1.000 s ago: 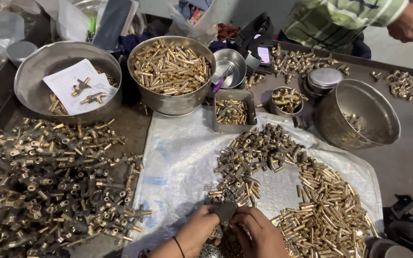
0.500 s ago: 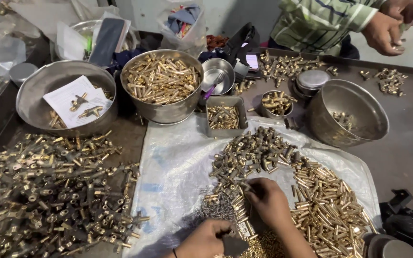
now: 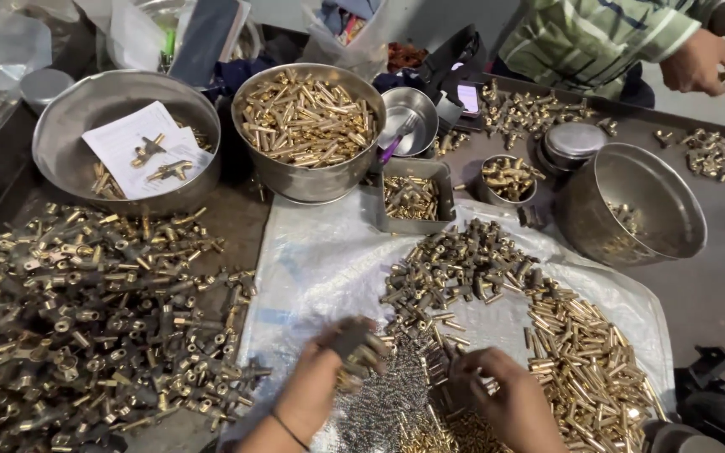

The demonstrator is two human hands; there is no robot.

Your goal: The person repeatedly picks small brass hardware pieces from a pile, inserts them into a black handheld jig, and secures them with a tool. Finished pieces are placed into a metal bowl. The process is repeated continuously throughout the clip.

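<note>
On the white plastic sheet (image 3: 312, 268), near its front edge, your left hand (image 3: 316, 386) pinches a small dark fitting (image 3: 352, 342) while your right hand (image 3: 505, 394), fingers curled, picks among the brass pins (image 3: 581, 369); judging by this, you're mid-sorting, and careful single-piece picking comes next.

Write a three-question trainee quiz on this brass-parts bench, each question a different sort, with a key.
1. True or false: the left hand is empty.
2. Multiple choice: the sheet of paper lies in A) the steel bowl at far left, B) the bowl heaped with brass tubes, C) the small square tray.
3. Fill in: the tilted steel bowl on the right is nearly ____.

Key:
1. False: it holds a small dark part with brass pieces.
2. A.
3. Empty: only a few brass pieces lie inside.
</note>
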